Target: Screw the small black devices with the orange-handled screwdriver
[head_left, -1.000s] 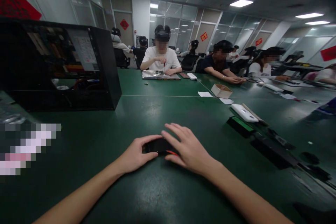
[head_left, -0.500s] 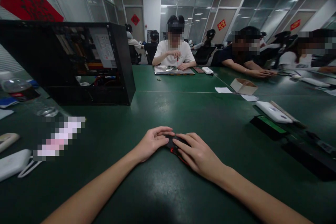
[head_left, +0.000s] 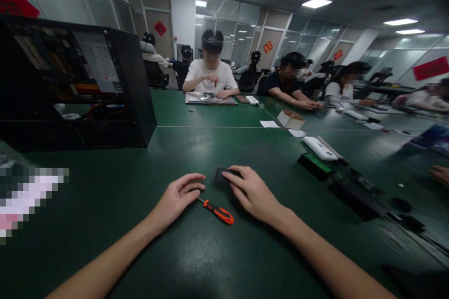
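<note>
My left hand (head_left: 182, 194) rests low over the green table, fingers loosely curved and apart. Its thumb is beside the thin shaft of a screwdriver (head_left: 219, 212) with an orange and black handle. That screwdriver lies on the table between my hands; the end of its shaft is hidden at the left thumb. In my right hand (head_left: 254, 191) is a small dark flat piece (head_left: 220, 178), smeared by motion, with the fingers over its right side. I cannot make out its kind.
A black computer case (head_left: 129, 135) stands open-sided at left. On the right are a white device (head_left: 319, 148), a black box with a green panel (head_left: 315, 164), dark parts and a small carton (head_left: 291, 120). Across the table, a person (head_left: 212, 77) works with a screwdriver.
My view has turned right. My right hand and the dark piece have come away from the left hand, uncovering the screwdriver that was mostly hidden beneath them.
</note>
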